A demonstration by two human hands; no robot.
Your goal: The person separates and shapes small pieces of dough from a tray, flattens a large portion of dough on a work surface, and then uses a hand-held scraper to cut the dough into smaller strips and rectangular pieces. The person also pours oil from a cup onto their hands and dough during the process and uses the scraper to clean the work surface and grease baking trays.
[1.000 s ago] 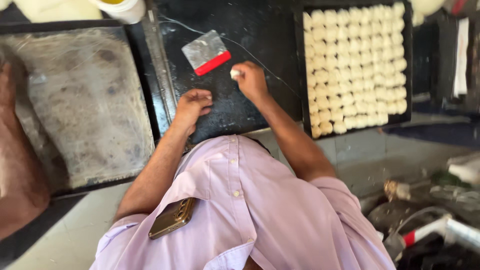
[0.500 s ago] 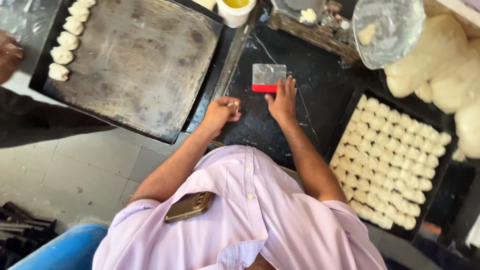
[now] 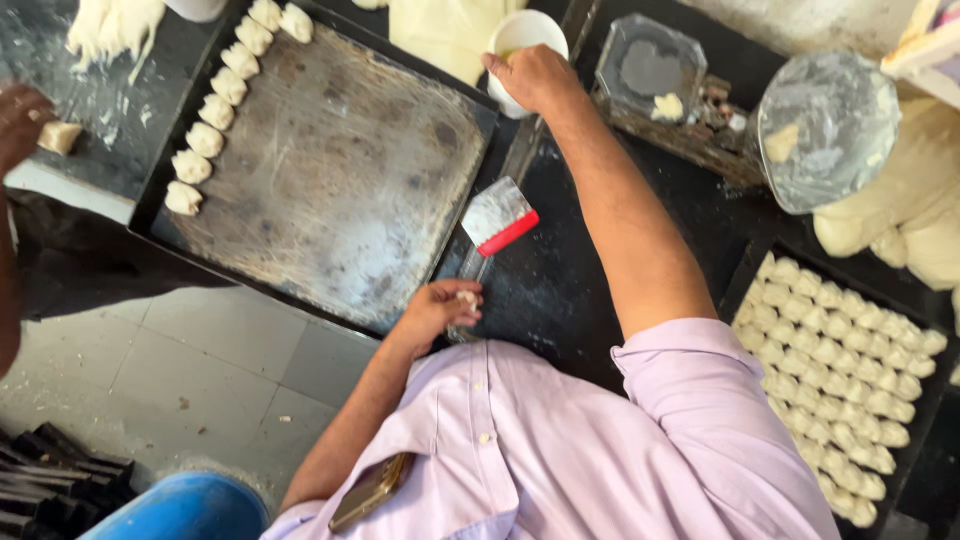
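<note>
The white cup [image 3: 523,40] stands at the far edge of the dark counter [image 3: 560,290], just beyond the corner of the big metal tray [image 3: 330,190], and the person's right hand [image 3: 535,78] is stretched out to it, fingers resting over its near rim; how firmly they grip it I cannot tell. The left hand [image 3: 438,312] stays close to the body, at the counter's near edge beside the tray, its fingers curled loosely around a small piece of dough [image 3: 466,297]. Between the two hands lies a scraper [image 3: 497,217] with a pale blade and a red handle, flat on the counter and touched by neither hand. Along the tray's far left side runs a row of shaped dough pieces [image 3: 205,140], the rest of the tray bare and scuffed. To the right, a second black tray [image 3: 752,262] is packed with rows of small dough balls [image 3: 850,370]. Near the top right a round clear lid [image 3: 825,130] leans against a large lump of dough [image 3: 900,210]. At the far left edge another person's hand [image 3: 20,120] holds a bit of dough [image 3: 58,137] over a floury surface. A phone [image 3: 370,490] pokes from the lilac shirt's pocket.
</note>
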